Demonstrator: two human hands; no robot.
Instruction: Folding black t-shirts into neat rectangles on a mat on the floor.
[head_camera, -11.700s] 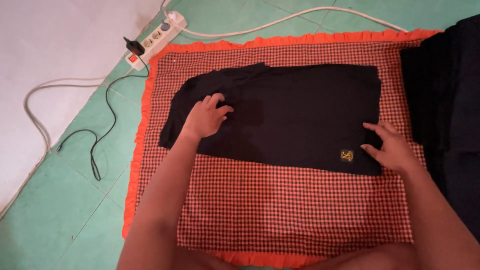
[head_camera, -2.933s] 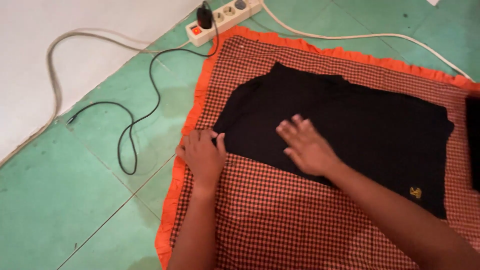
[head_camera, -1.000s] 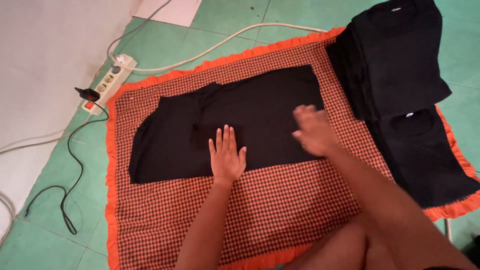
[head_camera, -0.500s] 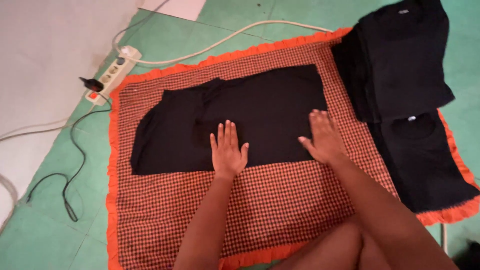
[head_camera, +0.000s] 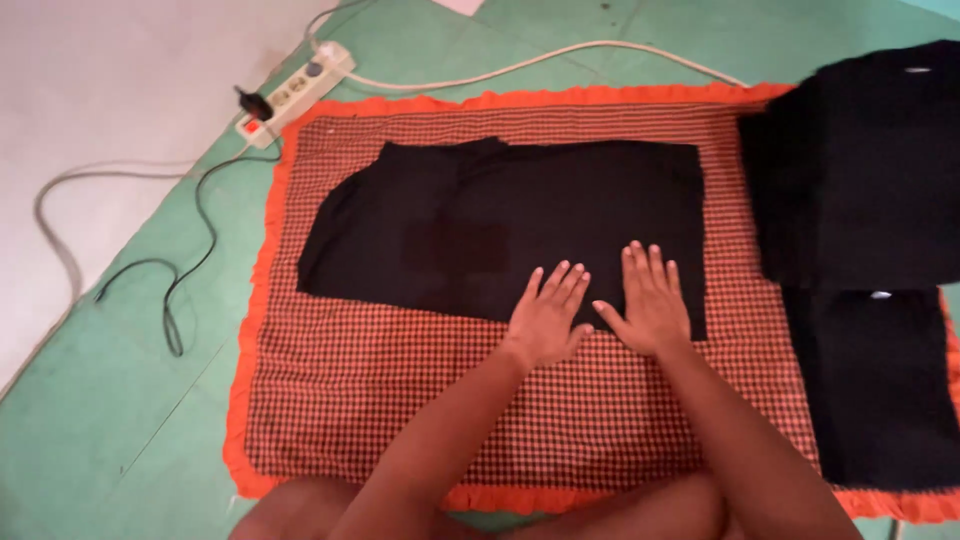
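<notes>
On the green floor (head_camera: 120, 440), left of the checked mat (head_camera: 400, 390), I see a white power strip (head_camera: 296, 90) near the mat's upper left corner, with a black cord (head_camera: 185, 270) trailing down from it and a pale cable (head_camera: 560, 55) running off above the mat's top edge. The mat itself is red-and-black check with an orange frill, lying flat on the floor. Across the mat's upper half I see a black folded garment (head_camera: 480, 230), spread flat, its left end rounded and its right end square. At the garment's lower edge, right of the mat's middle, my left hand (head_camera: 548, 315) lies palm down with fingers apart, flat and clamped on nothing, fingertips on the black cloth and heel on the check. Just beside it my right hand (head_camera: 650, 300) lies the same way, fingers spread, pressing the garment's lower right part, gripping nothing. At the mat's right edge a stack of black clothes (head_camera: 860, 170) overlaps the frill, with another black garment (head_camera: 880, 390) just below it.
</notes>
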